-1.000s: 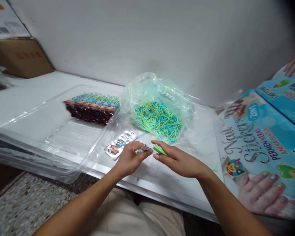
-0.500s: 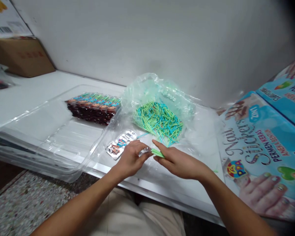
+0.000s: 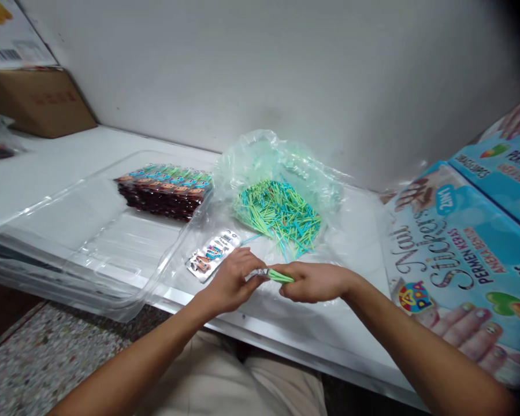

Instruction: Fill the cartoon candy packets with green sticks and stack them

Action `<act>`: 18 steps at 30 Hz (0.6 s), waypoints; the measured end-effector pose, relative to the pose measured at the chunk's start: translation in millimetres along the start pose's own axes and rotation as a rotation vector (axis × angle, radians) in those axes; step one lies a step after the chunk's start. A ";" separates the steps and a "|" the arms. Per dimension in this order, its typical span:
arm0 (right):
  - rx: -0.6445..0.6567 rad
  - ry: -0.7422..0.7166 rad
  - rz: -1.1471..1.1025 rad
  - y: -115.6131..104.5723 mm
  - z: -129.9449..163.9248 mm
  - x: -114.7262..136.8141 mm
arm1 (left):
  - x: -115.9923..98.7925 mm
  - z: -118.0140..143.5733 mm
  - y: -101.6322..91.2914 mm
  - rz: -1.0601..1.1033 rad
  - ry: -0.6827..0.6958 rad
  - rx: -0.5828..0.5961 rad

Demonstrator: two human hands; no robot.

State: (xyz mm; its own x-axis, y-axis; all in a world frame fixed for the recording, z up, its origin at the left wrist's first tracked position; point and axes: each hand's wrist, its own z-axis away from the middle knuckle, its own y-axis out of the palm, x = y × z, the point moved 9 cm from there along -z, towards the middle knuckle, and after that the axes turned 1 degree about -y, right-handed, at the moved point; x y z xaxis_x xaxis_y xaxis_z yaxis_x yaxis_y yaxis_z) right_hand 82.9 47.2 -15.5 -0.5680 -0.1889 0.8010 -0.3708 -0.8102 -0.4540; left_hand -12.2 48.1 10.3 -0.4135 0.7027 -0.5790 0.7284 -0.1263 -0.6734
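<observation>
My left hand [image 3: 236, 280] pinches a small silver foil packet [image 3: 262, 271], mostly hidden by the fingers. My right hand [image 3: 316, 282] is closed around a few short green plastic sticks [image 3: 280, 277], whose left ends meet the packet's edge. Whether they reach inside it I cannot tell. Just left of my left hand lies another foil packet [image 3: 208, 260] with a cartoon figure. Behind both hands, an open clear plastic bag [image 3: 260, 153] holds a heap of green and blue sticks [image 3: 281, 214].
A clear plastic tray [image 3: 91, 237] at the left holds stacked dark packets [image 3: 164, 190] with colourful tops; it overhangs the table's front edge. Printed blue boxes [image 3: 463, 260] stand at the right. A cardboard box [image 3: 39, 101] sits back left, against the wall [image 3: 242, 63].
My right hand has tilted and its fingers have closed in on the green sticks, near the packet. My left hand stays almost in place.
</observation>
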 end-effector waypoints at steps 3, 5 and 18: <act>0.092 0.112 -0.077 7.7 1.6 -7.4 | 3.8 1.2 0.8 0.021 -0.011 -0.008; 0.110 0.122 -0.016 8.4 1.6 -6.8 | 3.1 1.6 0.7 0.001 0.010 -0.011; -0.178 0.389 0.849 -0.4 0.6 6.8 | -6.8 2.0 18.2 -0.249 0.012 -0.004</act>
State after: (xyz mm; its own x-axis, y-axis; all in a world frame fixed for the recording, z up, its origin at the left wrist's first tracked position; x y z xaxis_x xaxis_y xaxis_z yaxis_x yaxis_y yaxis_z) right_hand 79.7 45.9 -9.7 -0.8923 -0.4514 0.0045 0.1900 -0.3846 -0.9033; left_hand 2.8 39.6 1.0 -0.5735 0.7203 -0.3902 0.6076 0.0546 -0.7924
